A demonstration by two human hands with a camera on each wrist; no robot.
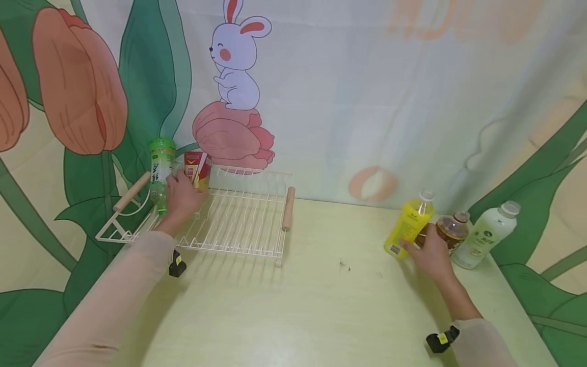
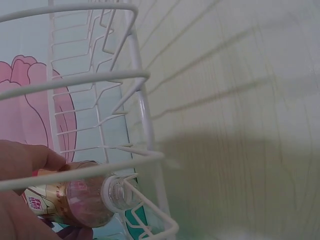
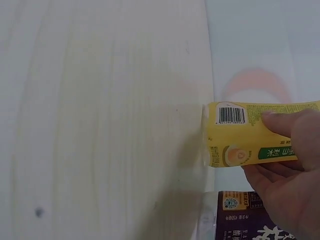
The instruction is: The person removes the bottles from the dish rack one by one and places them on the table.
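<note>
My left hand (image 1: 183, 196) grips a bottle with a red and yellow label (image 1: 197, 165) in the white wire rack (image 1: 238, 224). In the left wrist view this bottle (image 2: 82, 200) has its clear neck toward the table, between the rack's wires, so it stands upside down. Beside the hand, a green-labelled bottle (image 1: 161, 163) also stands upside down in the rack. At the right, my right hand (image 1: 433, 255) holds a yellow bottle (image 1: 410, 224) by its lower part, thumb across the label. Close behind that hand is a bottle with a dark purple label (image 3: 245, 215).
A pale green-white bottle (image 1: 486, 234) stands at the far right, near the table's edge. Wooden handles (image 1: 289, 209) flank the rack. Behind the pale table (image 1: 298, 316) hangs a printed cloth (image 1: 321, 102).
</note>
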